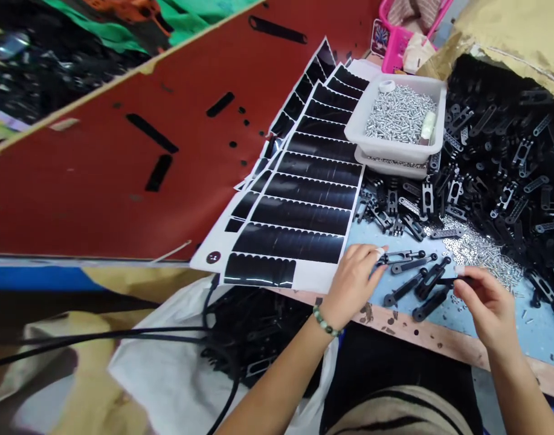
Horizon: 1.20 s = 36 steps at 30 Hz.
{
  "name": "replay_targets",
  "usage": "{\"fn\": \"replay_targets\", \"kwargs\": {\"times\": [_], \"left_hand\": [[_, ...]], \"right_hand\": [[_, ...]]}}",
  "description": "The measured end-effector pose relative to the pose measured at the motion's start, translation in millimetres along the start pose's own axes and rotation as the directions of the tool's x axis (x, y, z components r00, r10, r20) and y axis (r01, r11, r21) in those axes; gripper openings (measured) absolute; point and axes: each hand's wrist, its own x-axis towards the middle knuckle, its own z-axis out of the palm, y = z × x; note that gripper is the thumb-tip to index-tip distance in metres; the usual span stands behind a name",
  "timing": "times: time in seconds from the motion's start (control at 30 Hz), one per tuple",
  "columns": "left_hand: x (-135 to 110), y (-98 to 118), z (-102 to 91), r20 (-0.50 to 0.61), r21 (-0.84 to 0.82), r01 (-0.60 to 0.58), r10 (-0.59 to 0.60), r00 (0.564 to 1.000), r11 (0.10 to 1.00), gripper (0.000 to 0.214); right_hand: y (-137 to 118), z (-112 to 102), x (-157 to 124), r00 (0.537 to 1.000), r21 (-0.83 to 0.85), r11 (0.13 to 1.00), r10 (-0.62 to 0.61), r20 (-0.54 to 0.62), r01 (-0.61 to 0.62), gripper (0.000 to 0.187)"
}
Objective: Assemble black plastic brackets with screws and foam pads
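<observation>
My left hand (pixel 354 283), a beaded bracelet at its wrist, has its thumb and fingers closed on the near end of a black slotted plastic part (pixel 406 255) over the blue tabletop. My right hand (pixel 490 302) pinches a small dark piece (pixel 462 280) between thumb and forefinger; its shape is mostly hidden. Between the hands lie several black plastic arms with rounded ends (pixel 433 278), side by side near the table edge. Beyond my right hand is a loose spread of silver screws and nuts (pixel 483 251).
A white plastic tub (pixel 360 124) of screws sits on another tub. Black parts (pixel 498 163) are heaped at right. Sheets of black stickers (pixel 304 208) lean along a red board (pixel 190 121). A pink basket (pixel 392 57) stands behind; black cables (pixel 168 335) hang at lower left.
</observation>
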Motion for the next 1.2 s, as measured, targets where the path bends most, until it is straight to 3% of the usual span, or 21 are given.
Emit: {"fn": "replay_targets", "kwargs": {"times": [0.07, 0.2, 0.33, 0.4, 0.57, 0.83, 1.03, 1.2], "left_hand": [[3, 0, 1.3, -0.012, -0.008, 0.014, -0.014, 1.0, 1.0, 0.021], [3, 2, -2.0, -0.04, 0.019, 0.021, -0.02, 0.999, 1.0, 0.02], [-5, 3, -2.3, -0.162, -0.049, 0.049, -0.056, 0.985, 0.998, 0.026], [-10, 4, 0.0, -0.17, -0.127, 0.073, -0.094, 0.981, 0.989, 0.031], [-15, 4, 9.2, -0.166, -0.199, 0.103, -0.137, 0.976, 0.975, 0.029], [-15, 6, 13.5, -0.21, -0.21, 0.088, -0.133, 0.969, 0.974, 0.02], [-14, 7, 12.4, -0.198, -0.098, -0.047, 0.026, 0.98, 0.994, 0.016], [-15, 6, 15.4, -0.195, -0.029, -0.1, 0.093, 0.976, 0.995, 0.023]], "right_hand": [[5, 2, 8, 0.998, -0.014, 0.997, 0.07, 0.004, -0.069, 0.015], [13, 16, 28, 0.985, 0.007, 0.985, 0.171, 0.033, -0.172, 0.022], [17, 41, 49, 0.971, -0.023, 0.98, 0.2, 0.132, -0.198, 0.023], [18, 54, 56, 0.961, -0.049, 0.98, 0.198, 0.192, -0.192, 0.023], [24, 73, 65, 0.942, -0.18, 0.979, 0.15, 0.3, -0.099, 0.023], [27, 71, 66, 0.929, -0.317, 0.948, 0.125, 0.349, -0.009, 0.023], [20, 74, 66, 0.931, -0.453, 0.876, 0.017, 0.366, 0.162, 0.018], [18, 74, 71, 0.91, -0.546, 0.808, 0.03, 0.414, 0.222, 0.014]]}}
